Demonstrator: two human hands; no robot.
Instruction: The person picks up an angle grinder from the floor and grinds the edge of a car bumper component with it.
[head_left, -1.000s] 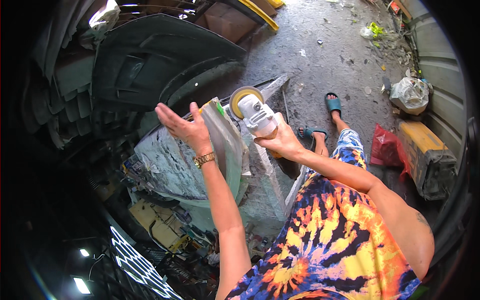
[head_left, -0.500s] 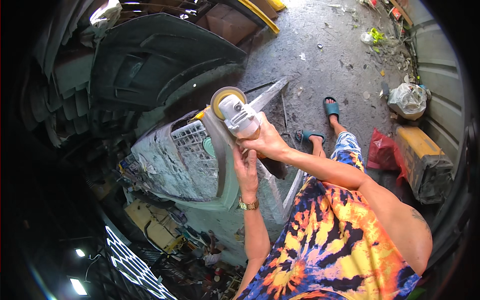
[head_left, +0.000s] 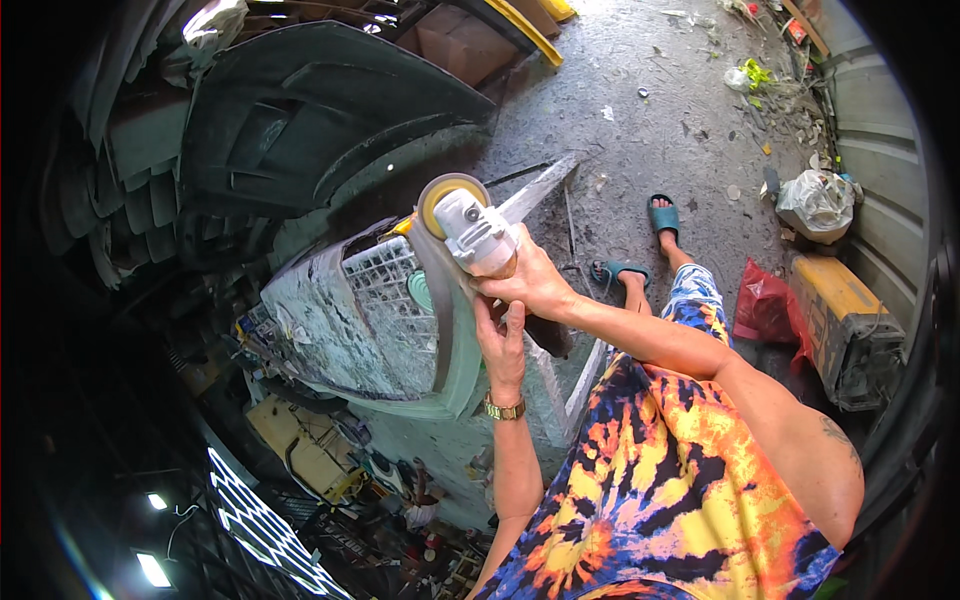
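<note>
My right hand [head_left: 535, 282] is wrapped around the body of a white angle grinder [head_left: 478, 238]. Its round yellow-tan disc [head_left: 437, 196] lies over the upper end of a curved grey panel [head_left: 458, 345]. Just below, my left hand [head_left: 502, 345], with a gold-coloured watch [head_left: 504, 407] on the wrist, holds the panel's right edge. Its thumb stands apart, and its fingertips are partly covered by the right hand and the edge. The panel rests on a white-stained stand with a grid top [head_left: 395, 300]; a green ring-shaped thing [head_left: 420, 290] sits beside it.
A large dark car hood [head_left: 330, 120] leans beyond the stand. On the right are a white plastic bag [head_left: 818, 203], a red bag [head_left: 765, 305] and a yellow-topped box [head_left: 840, 285] along a corrugated wall. My sandalled feet stand on the littered concrete. A beam [head_left: 540, 188] juts from the stand.
The grinder has shifted very slightly up and left. My left hand has slid a little to the right and down along the panel's edge.
</note>
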